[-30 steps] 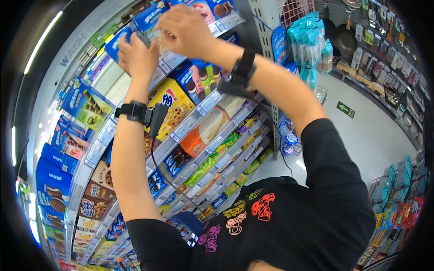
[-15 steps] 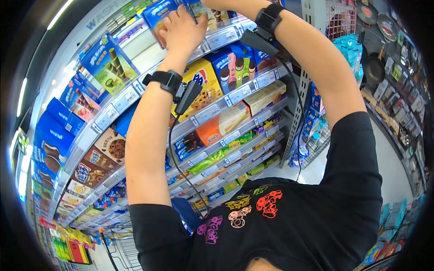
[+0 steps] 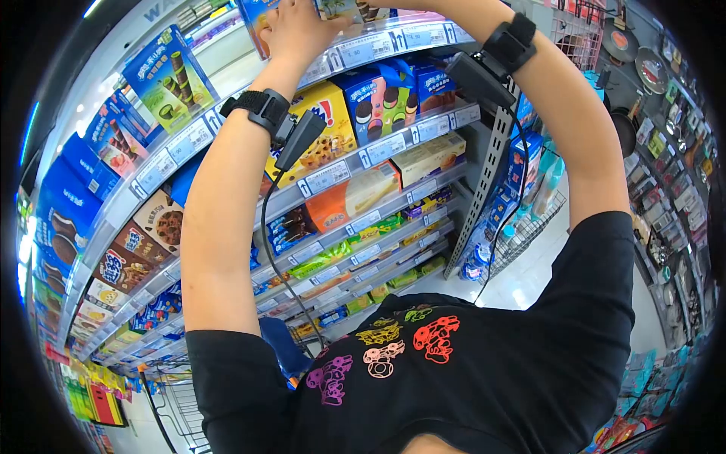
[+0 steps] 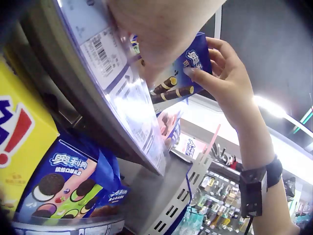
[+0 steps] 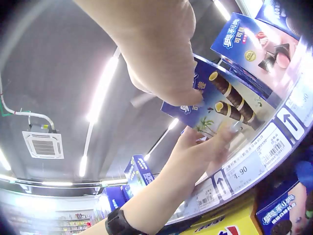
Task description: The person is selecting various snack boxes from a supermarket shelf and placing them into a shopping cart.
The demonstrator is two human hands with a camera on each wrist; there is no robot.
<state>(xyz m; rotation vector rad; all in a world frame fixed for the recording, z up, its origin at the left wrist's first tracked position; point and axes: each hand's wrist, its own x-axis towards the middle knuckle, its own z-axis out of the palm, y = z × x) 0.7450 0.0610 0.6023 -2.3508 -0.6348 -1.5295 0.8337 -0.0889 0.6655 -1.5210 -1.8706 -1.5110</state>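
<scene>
A blue wafer-roll box, printed with a palm tree and two dark rolls, is between the two hands, just above the front edge of an upper shelf; whether its base touches the shelf I cannot tell. The right hand pinches one corner of it, thumb on the printed front and fingers round the edge. The left hand is at the lower part of the box, thumb lying over the front; whether its fingers close behind the cardboard I cannot tell. Just below the grip runs a price strip, and just to the right of it stands a pink-and-blue box. To the left of the grip, along the same shelf, is a blue-and-green box showing rolls. One shelf under the hands are a yellow cookie box and, to its right, a blue box with coloured cookies. Lower still lies an orange box beside a cream-coloured box. Well apart from the grip, pans hang far to the right, and a wire cart stands far down to the left.
</scene>
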